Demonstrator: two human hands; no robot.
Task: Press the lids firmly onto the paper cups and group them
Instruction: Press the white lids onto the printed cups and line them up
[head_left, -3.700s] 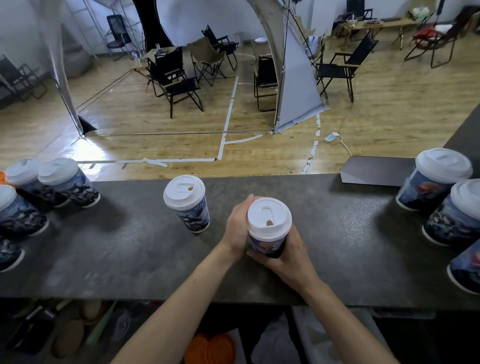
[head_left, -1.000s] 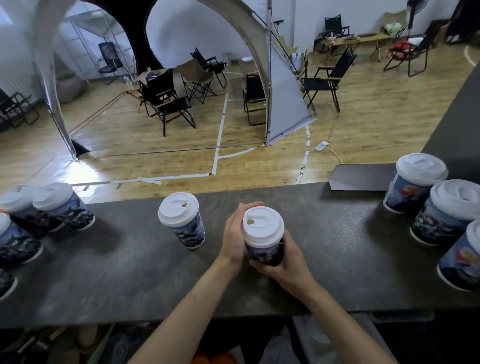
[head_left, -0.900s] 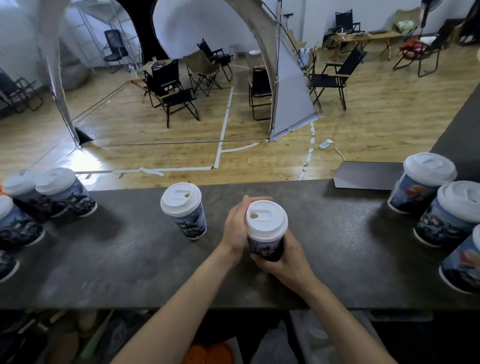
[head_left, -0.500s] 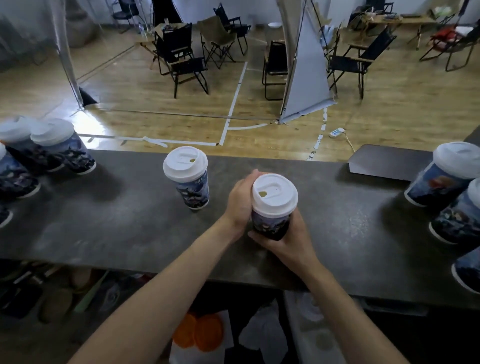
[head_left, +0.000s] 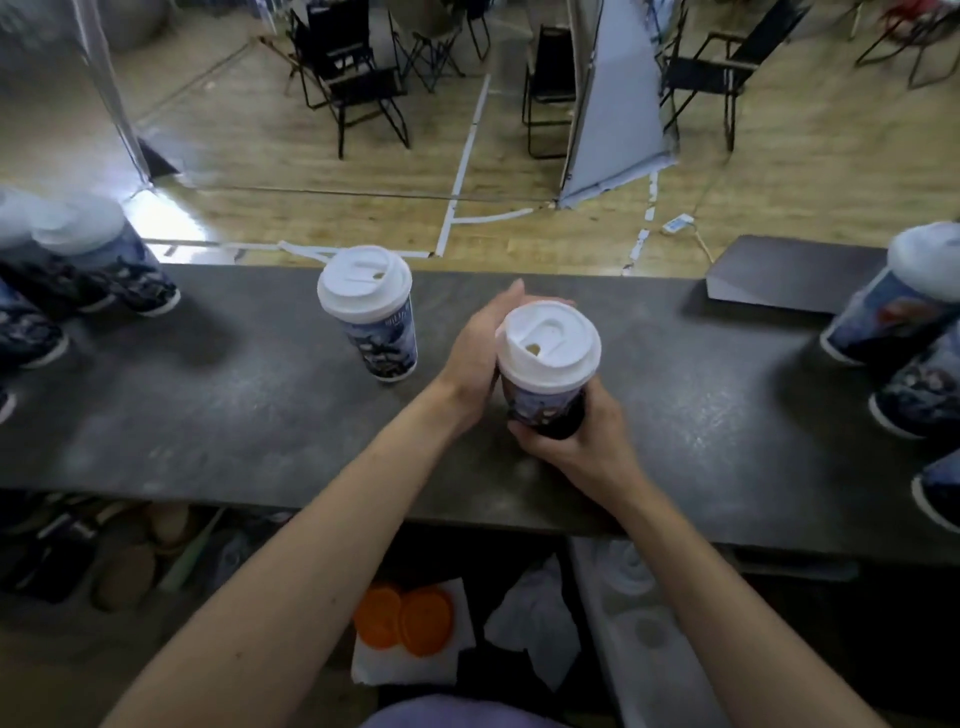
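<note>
A printed paper cup (head_left: 545, 402) with a white lid (head_left: 550, 343) stands near the middle of the dark counter (head_left: 234, 405). My left hand (head_left: 480, 353) wraps its left and far side, and my right hand (head_left: 582, 441) grips its lower body from the near right. A second lidded cup (head_left: 382, 338) stands alone just to the left, untouched. A cluster of lidded cups (head_left: 98, 260) sits at the far left and another cluster (head_left: 904, 312) at the far right.
A flat dark slab (head_left: 789, 273) lies on the counter at the back right. Under the counter's near edge are orange discs (head_left: 402, 618) on white paper and other clutter. Beyond the counter lies a wooden floor with folding chairs.
The camera has tilted down and moved closer, so the cups sit higher and larger in view. Both hands keep hold of the same cup; it looks slightly lifted and tilted.
</note>
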